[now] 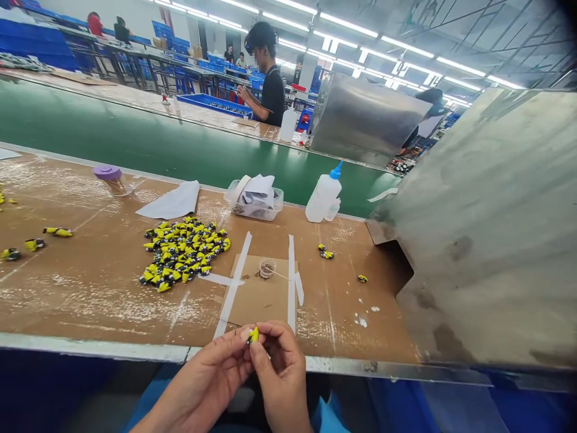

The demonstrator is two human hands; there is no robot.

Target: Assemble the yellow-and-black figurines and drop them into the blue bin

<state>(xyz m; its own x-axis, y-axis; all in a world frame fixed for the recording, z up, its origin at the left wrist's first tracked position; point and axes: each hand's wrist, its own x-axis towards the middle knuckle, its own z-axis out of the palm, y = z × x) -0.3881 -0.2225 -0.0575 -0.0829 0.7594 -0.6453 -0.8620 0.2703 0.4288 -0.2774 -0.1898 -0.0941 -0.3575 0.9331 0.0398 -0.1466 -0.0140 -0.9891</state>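
Between the fingertips of both hands, just over the table's front edge, is a small yellow and black plastic piece (253, 335). My left hand (216, 367) pinches it from the left, and my right hand (280, 367) grips it with thumb and forefinger. The curled fingers hide part of it. Ahead lies a cardboard sheet (255, 304) held by white tape, bearing a small round cup (267, 269) with a thin stick in it. Left of the sheet is a heap of similar yellow and black pieces (184, 252).
A white bottle with a blue nozzle (323, 195), a clear tub of papers (256, 198) and a purple-lidded jar (110, 180) stand along the back. Beyond runs a green conveyor belt (148, 135). A large metal housing (487, 240) blocks the right side. Across the belt, a person (273, 90) works.
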